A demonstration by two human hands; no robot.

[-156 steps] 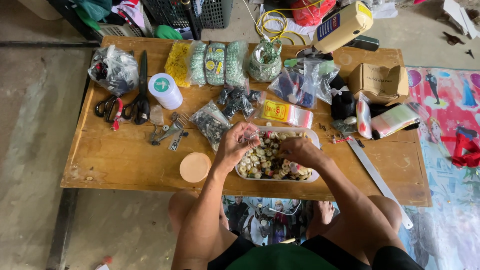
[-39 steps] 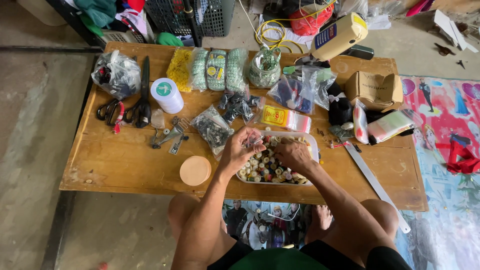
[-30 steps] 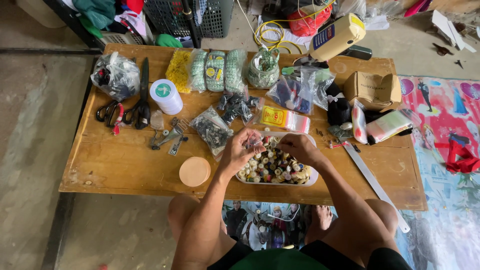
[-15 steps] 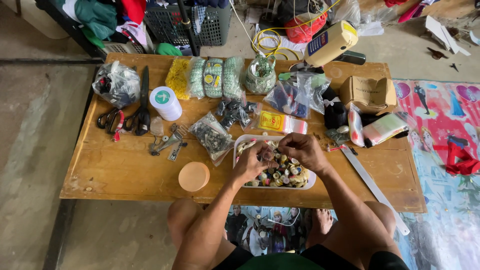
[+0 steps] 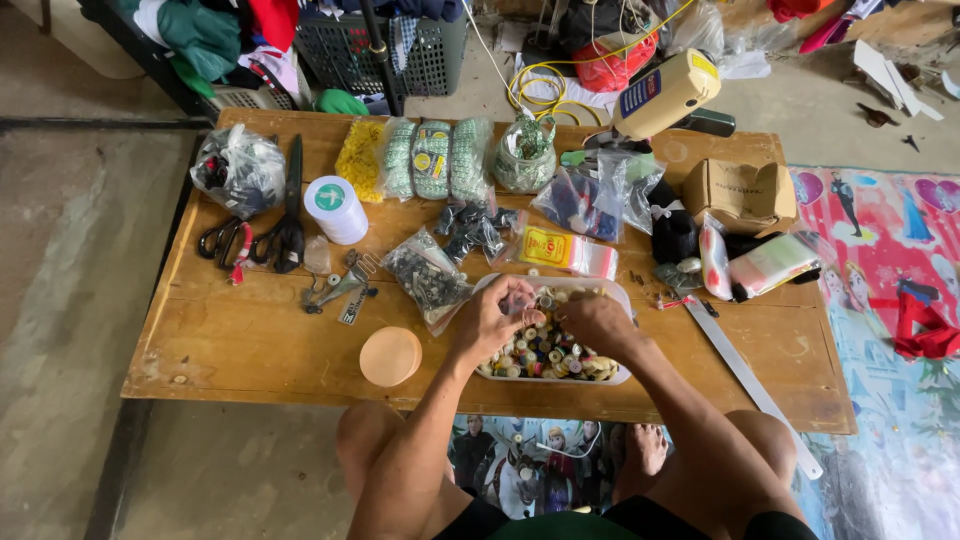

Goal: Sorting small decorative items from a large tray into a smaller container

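Left hand (image 5: pixel 497 318) and right hand (image 5: pixel 592 322) both curled into shallow white plastic tray (image 5: pixel 620 376) of small mixed-colour thread bobbins (image 5: pixel 545 355), near front of wooden desk (image 5: pixel 250 340) | pinch or not: cannot tell | bobbins likely light, hard, roll easily; pinch by rims.

The table (image 5: pixel 250 340) is bare wood, matt and scuffed, its grain showing. The tray (image 5: pixel 620 295) looks like white plastic, smooth with a faint sheen, and the spools (image 5: pixel 550 355) in it carry thread. Clear, glossy plastic bags (image 5: pixel 430 280) crinkle and catch the light. The scissors (image 5: pixel 285 215) have dark metal blades; the ruler (image 5: pixel 750 380) is pale, smooth metal. The box (image 5: pixel 740 190) is matt brown cardboard. The lid (image 5: pixel 391 356) is matt, peach-coloured plastic.
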